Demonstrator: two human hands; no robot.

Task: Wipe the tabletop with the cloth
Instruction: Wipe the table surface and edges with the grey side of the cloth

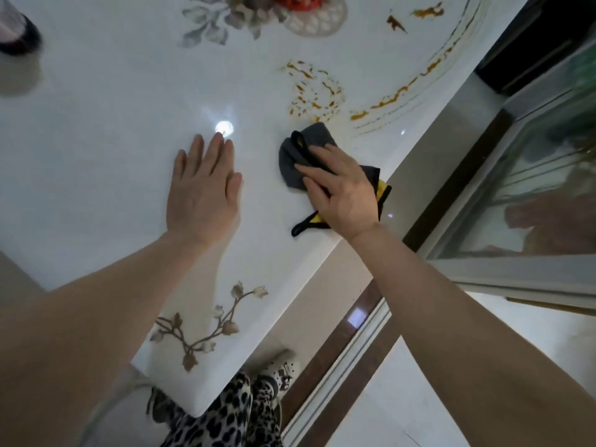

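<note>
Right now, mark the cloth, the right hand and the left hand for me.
cloth (292,162): head view, on the bare grey fabric beyond the fingertips.
right hand (346,191): head view, on the back of the hand pressing the cloth.
left hand (201,191): head view, on the back of the hand lying flat on the tabletop (113,124).

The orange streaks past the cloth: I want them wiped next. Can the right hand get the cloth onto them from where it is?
Probably yes. The right hand presses the cloth flat just short of the orange streaks, and only bare tabletop lies between.
</note>
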